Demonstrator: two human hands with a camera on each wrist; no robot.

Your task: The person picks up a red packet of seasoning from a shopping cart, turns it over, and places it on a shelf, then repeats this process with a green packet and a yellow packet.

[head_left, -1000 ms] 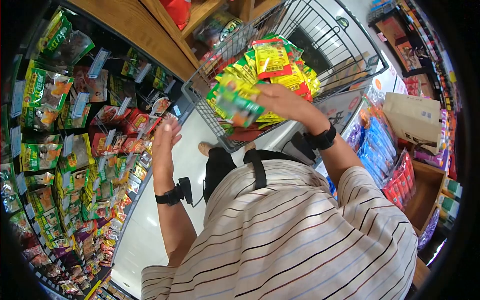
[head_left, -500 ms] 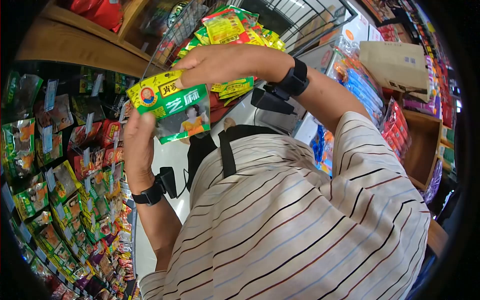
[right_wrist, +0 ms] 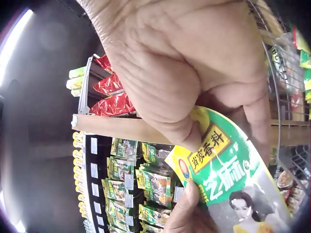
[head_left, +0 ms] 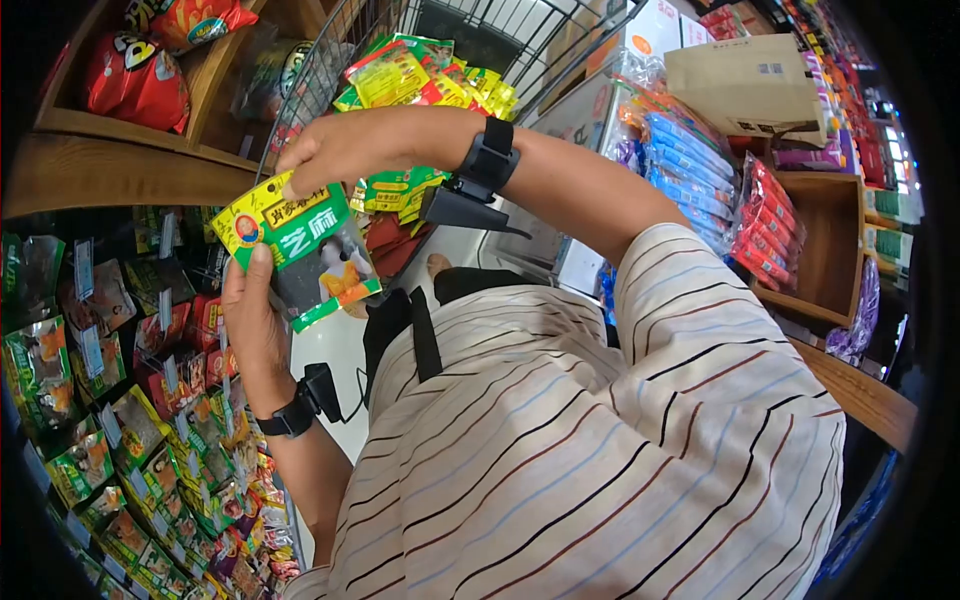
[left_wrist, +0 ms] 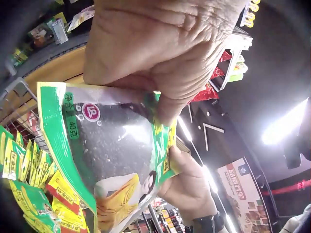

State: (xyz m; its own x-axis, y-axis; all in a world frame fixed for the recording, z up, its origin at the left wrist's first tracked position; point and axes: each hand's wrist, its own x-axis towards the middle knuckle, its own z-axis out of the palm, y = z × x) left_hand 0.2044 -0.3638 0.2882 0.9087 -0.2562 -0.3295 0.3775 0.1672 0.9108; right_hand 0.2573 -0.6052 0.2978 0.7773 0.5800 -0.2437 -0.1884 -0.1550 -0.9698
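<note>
Both hands hold one flat green-and-yellow packet (head_left: 310, 255) with a clear window showing dark contents. The left hand (head_left: 255, 320) pinches its left edge, thumb on the printed front. At the yellow top edge, the right hand (head_left: 350, 150) grips it with bent fingers. In the left wrist view the packet (left_wrist: 116, 141) shows its dark window, the left hand (left_wrist: 160, 43) above it and the right hand (left_wrist: 189, 184) beyond. The right wrist view has the right hand's (right_wrist: 184, 63) thumb on the packet's (right_wrist: 228, 170) yellow band and the left thumb close by.
A wire cart (head_left: 300, 95) with a pile of packets (head_left: 400, 80) stands beyond the hands. Hanging packets (head_left: 80, 460) fill the rack at left. Wooden shelves (head_left: 100, 165) hold red bags. At right are a paper bag (head_left: 745, 85), blue packs (head_left: 685, 165) and a wooden box (head_left: 825, 240).
The right hand has brought the packet from over the cart to the left hand, which now grips it too. Since half a second ago, both hands and packet have shifted slightly left in view.
</note>
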